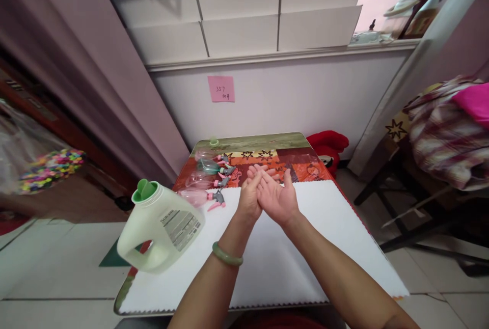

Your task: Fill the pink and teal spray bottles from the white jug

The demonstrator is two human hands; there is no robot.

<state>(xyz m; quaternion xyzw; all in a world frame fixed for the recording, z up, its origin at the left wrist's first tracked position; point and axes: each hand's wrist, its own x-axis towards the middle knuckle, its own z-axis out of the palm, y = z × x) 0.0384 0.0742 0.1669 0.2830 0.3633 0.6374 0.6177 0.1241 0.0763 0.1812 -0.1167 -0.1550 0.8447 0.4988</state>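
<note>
Above the white mat my left hand (249, 197), with a green bangle (227, 254) on its wrist, touches my right hand (279, 197). Palm up and fingers stretched out, the right hand lies partly over the left one. Part of the left hand's fingers shows behind it, extended; nothing is held in either hand. To the left stands a pale green jug (164, 227), its green spout uncovered. Several clear spray bottles lie on their sides beyond it, the nearest a pink-tinted spray bottle (195, 197) with a grey and pink trigger head.
A white mat (328, 247) covers the near part of the table, and a patterned red cloth (305, 166) shows behind it. At the far edge sits a small green cap (214, 142). A pink note (221, 89) is stuck to the wall; a dark stool (412, 217) stands at right.
</note>
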